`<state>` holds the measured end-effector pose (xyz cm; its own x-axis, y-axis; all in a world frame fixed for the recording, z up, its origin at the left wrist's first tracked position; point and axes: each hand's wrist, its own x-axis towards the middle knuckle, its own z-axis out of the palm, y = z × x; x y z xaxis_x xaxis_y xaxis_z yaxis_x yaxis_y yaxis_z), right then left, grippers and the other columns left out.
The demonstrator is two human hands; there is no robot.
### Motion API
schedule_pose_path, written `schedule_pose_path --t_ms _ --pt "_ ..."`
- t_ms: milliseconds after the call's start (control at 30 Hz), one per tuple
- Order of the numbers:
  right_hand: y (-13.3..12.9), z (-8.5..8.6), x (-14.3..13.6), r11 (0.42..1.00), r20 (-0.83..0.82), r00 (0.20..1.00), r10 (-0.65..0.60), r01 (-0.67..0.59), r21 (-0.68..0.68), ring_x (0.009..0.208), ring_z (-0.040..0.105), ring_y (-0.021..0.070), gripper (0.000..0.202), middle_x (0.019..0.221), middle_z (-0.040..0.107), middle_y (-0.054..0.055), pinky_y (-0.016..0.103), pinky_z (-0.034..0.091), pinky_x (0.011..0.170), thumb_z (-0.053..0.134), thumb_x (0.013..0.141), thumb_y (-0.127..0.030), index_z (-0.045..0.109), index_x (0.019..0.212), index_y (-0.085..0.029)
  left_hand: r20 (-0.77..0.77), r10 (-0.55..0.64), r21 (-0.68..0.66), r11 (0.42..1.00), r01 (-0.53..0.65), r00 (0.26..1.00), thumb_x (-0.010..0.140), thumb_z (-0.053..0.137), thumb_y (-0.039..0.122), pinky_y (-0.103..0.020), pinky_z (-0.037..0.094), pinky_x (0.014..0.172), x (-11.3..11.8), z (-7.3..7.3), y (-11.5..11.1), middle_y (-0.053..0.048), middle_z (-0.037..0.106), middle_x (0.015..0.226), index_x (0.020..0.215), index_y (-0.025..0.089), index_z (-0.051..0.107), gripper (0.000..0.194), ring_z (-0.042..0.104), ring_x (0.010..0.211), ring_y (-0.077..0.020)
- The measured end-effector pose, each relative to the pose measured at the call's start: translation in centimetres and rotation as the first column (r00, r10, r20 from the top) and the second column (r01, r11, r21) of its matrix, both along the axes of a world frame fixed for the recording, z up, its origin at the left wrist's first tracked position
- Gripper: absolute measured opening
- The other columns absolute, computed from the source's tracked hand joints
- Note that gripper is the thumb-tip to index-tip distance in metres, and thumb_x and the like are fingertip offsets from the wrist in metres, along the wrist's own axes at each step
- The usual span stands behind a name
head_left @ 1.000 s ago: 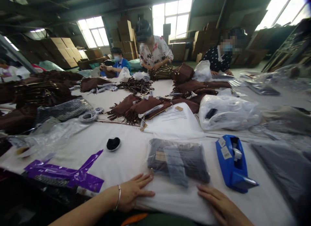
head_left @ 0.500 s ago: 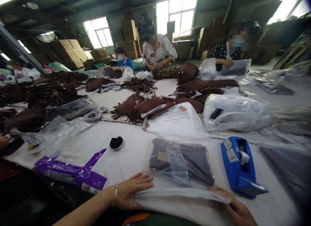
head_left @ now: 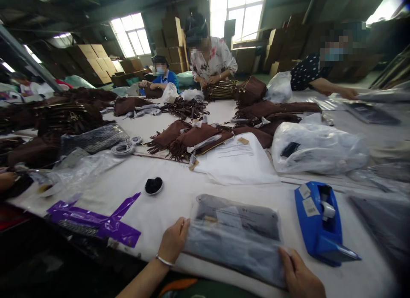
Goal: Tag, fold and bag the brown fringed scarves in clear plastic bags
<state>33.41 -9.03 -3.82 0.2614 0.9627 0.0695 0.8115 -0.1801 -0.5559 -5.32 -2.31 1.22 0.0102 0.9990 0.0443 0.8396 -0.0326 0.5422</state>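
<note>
A dark flat item lies inside a clear plastic bag (head_left: 237,238) on the white table in front of me, with the bag's near part folded over it. My left hand (head_left: 174,240) grips the bag's left edge between thumb and fingers. At the lower right corner, my right hand (head_left: 299,270) pinches the other edge, thumb on top. Printed text and a brown patch show faintly through the plastic. To the right of the bag stands a blue tape dispenser (head_left: 317,221).
Purple tape (head_left: 96,223) sticks to the table's front edge. A small dish with a black pad (head_left: 154,186) lies farther in. Brown fringed bags (head_left: 200,140) and a stuffed clear plastic bag (head_left: 320,148) fill the middle. Several people work across the table; another hand (head_left: 7,181) shows far left.
The bag's open near end has been folded up over the dark item. My left hand has gone from lying flat to gripping the left edge; the right hand has shifted slightly left.
</note>
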Motion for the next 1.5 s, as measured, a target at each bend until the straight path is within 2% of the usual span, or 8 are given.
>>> schedule_pose_path --t_ms 167,333,533,700,933,1200,1367,1500 --pt "0.4 0.1 -0.3 0.996 0.123 0.991 0.059 -0.067 0.064 0.046 0.059 0.0181 0.043 0.080 0.071 0.006 0.029 0.043 0.040 0.033 0.085 -0.051 0.067 0.090 -0.025 -0.128 -0.181 0.292 0.933 0.212 0.975 0.092 0.044 0.025 -0.046 0.041 0.099 2.3 3.9 1.7 -0.010 0.060 0.109 0.121 0.019 0.050 0.029 0.050 0.114 -0.0267" --pt "1.0 1.1 -0.7 0.998 0.056 0.997 0.045 -0.043 -0.039 0.047 0.058 0.0191 0.039 0.062 0.065 0.002 0.029 0.039 0.041 0.034 0.084 -0.054 0.063 0.076 -0.029 -0.013 -0.503 0.198 0.846 0.496 0.864 0.084 0.062 0.027 -0.046 0.039 0.105 8.4 4.0 2.2 -0.007 0.056 0.116 0.095 0.020 0.059 0.014 0.040 0.125 -0.0274" --pt "-0.2 1.9 4.0 0.944 -0.321 0.909 -0.267 0.179 -0.278 0.065 0.065 0.0211 0.041 0.069 0.068 -0.001 0.030 0.049 0.061 0.046 0.077 -0.065 0.062 0.085 -0.028 0.128 -0.454 0.180 0.885 0.430 0.882 0.077 0.066 0.016 -0.044 0.042 0.099 9.7 1.9 2.8 -0.006 0.057 0.104 0.076 0.019 0.055 0.012 0.049 0.110 -0.0243" --pt "-0.3 4.1 9.5 0.784 -0.414 0.704 -0.577 0.620 -0.038 0.085 0.063 0.0253 0.057 0.093 0.068 0.007 0.036 0.048 0.076 0.048 0.077 -0.066 0.060 0.107 -0.019 0.137 -0.464 0.193 0.879 0.436 0.875 0.077 0.065 0.018 -0.045 0.043 0.096 9.3 1.4 3.4 -0.006 0.057 0.106 0.076 0.020 0.055 0.010 0.049 0.109 -0.0259" --pt "2.5 6.7 9.4 0.900 -0.482 0.796 -0.366 0.434 0.033 0.109 0.054 0.0247 0.048 0.114 0.063 0.006 0.038 0.039 0.099 0.046 0.080 -0.059 0.068 0.097 -0.020 0.094 -0.459 0.206 0.877 0.433 0.884 0.078 0.066 0.024 -0.045 0.045 0.092 9.3 1.2 3.5 -0.006 0.058 0.104 0.074 0.020 0.056 0.012 0.053 0.104 -0.0261" --pt "-1.2 4.6 9.6 0.878 -0.191 0.880 -0.434 0.461 0.130 0.118 0.044 0.0344 0.055 0.113 0.061 0.013 0.051 0.021 0.108 0.047 0.071 -0.069 0.070 0.079 -0.020 0.078 -0.457 0.186 0.880 0.438 0.886 0.079 0.066 0.023 -0.047 0.044 0.093 9.2 1.1 3.3 -0.007 0.057 0.106 0.076 0.020 0.055 0.012 0.051 0.106 -0.0269" --pt "1.7 6.6 10.3 0.891 -0.326 0.850 -0.413 0.451 0.048 0.110 0.054 0.0266 0.055 0.112 0.065 0.006 0.044 0.035 0.101 0.037 0.083 -0.062 0.061 0.114 -0.023 0.087 -0.469 0.177 0.876 0.449 0.879 0.080 0.065 0.024 -0.047 0.042 0.094 9.2 1.1 3.5 -0.006 0.057 0.105 0.077 0.020 0.055 0.011 0.052 0.105 -0.0260" --pt "1.4 8.2 7.7 0.871 -0.374 0.834 -0.406 0.477 0.119 0.111 0.055 0.0237 0.056 0.102 0.068 0.001 0.041 0.032 0.104 0.052 0.080 -0.057 0.049 0.129 -0.029 0.103 -0.453 0.175 0.884 0.433 0.885 0.078 0.067 0.023 -0.047 0.042 0.095 9.1 0.9 3.4 -0.006 0.057 0.106 0.076 0.020 0.056 0.011 0.051 0.106 -0.0262"
